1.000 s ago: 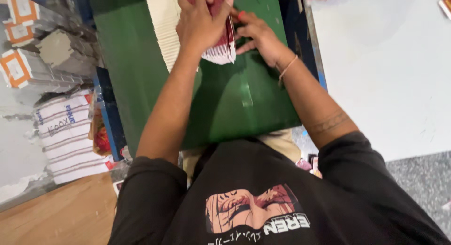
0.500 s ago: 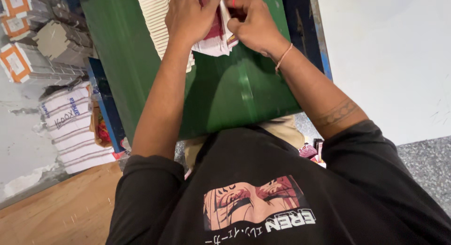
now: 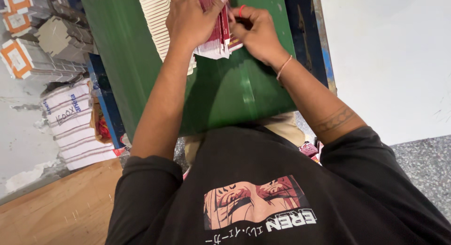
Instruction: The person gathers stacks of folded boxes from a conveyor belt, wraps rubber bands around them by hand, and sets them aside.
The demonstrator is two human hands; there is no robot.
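Green board (image 3: 221,92) sits under both my arms, laid across my lap as a work top, running fwd from my chest to past my hands. Beyond my right arm there's a big pale sheet or tabletop (image 3: 390,61), w/ a blue frame edge (image 3: 300,33) between it and the board. Out past my left elbow, stacks of flattened cartons (image 3: 33,52), grey card w/ orange-and-white panels, and nearer me a bundle of white printed sheets (image 3: 73,127); wood floor (image 3: 61,212) below that. Just left of my left hand, partly under it, a long fanned row of cream card blanks (image 3: 157,24) lies on the board, edges stepped, prob so one can be picked off at a time. Left hand (image 3: 190,19) is closed round a stack of dark red and white flat packs (image 3: 218,33), thumb on the near side, fingers over the top, holding them upright on edge w/ the lower edges touching the board, seemingly to square them. Right hand (image 3: 256,31) is curled in narrow against the stack's right face, fingertips pinching at the outer packs; can't tell if it grips one or only presses. Small red band (image 3: 241,11) on one right finger, thin cord bracelet (image 3: 284,67) at the wrist.
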